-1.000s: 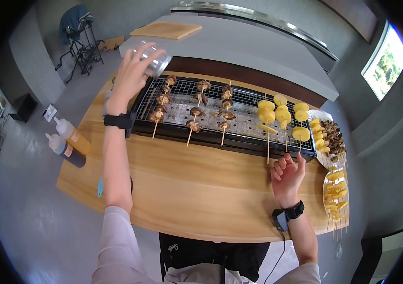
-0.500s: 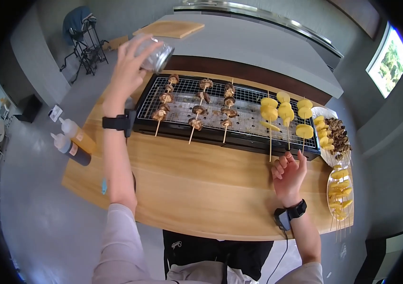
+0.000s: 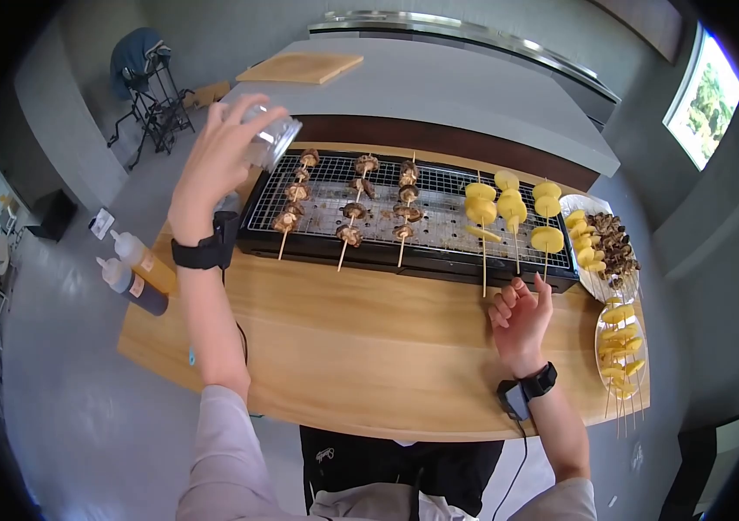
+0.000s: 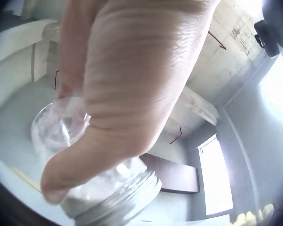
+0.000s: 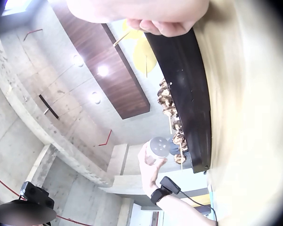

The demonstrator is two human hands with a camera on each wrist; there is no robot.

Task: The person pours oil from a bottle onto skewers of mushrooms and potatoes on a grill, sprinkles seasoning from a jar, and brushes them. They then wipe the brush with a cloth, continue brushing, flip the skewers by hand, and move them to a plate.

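My left hand [image 3: 213, 165] grips a clear jar [image 3: 276, 139] from above, holding it tilted over the far left end of the black grill [image 3: 326, 260]. In the left wrist view the jar [image 4: 106, 195] shows a ridged rim and whitish contents near it. Beneath lie three mushroom skewers [image 3: 349, 236] on the wire mesh. On the grill's right part are skewers of yellow slices [image 3: 481, 210]. My right hand [image 3: 519, 328] is at the grill's front edge, palm up and fingers loosely curled, fingertips close to the stick ends of those skewers.
Two squeeze bottles [image 3: 148, 265], one dark and one orange, stand at the table's left. At the right, a white tray [image 3: 595, 285] holds more skewers, and an oval plate [image 3: 600, 360] holds yellow-slice skewers. A grey counter [image 3: 439, 95] with a wooden board [image 3: 300, 67] is behind the grill.
My left hand has lowered the jar and drawn it slightly left over the grill's left end. My right hand stays at the front edge.
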